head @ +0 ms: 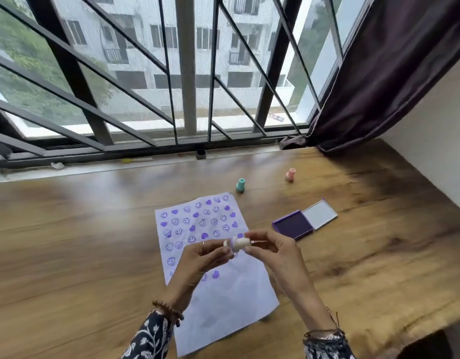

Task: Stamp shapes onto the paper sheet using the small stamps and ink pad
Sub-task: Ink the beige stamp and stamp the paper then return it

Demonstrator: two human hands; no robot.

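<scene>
- The small white stamp (238, 244) is held on its side above the paper sheet (225, 288), pinched between the fingertips of the left hand (206, 257) and the right hand (271, 251); both hands are closed on it, one at each end.
- It looks as if the stamp's cap or face is being handled. Judged from here, an inked face this close to the fingers could smear onto them, and then onto the sheet.
- If the light fingertip grip slips, the stamp would drop straight onto the paper below the hands and leave a stray mark among the purple hearts and smiley prints.
- The sheet is loose and creased; pressing down without holding it could shift it and blur a print.
- The open ink pad (293, 225) lies on the table (68, 255) just beyond and to the outside of the right hand, lid folded back; a careless reach could knock it.
- The teal stamp (240, 184) and pink stamp (290, 174) stand farther ahead of the hands, well apart from them, beyond the sheet's far edge.
</scene>
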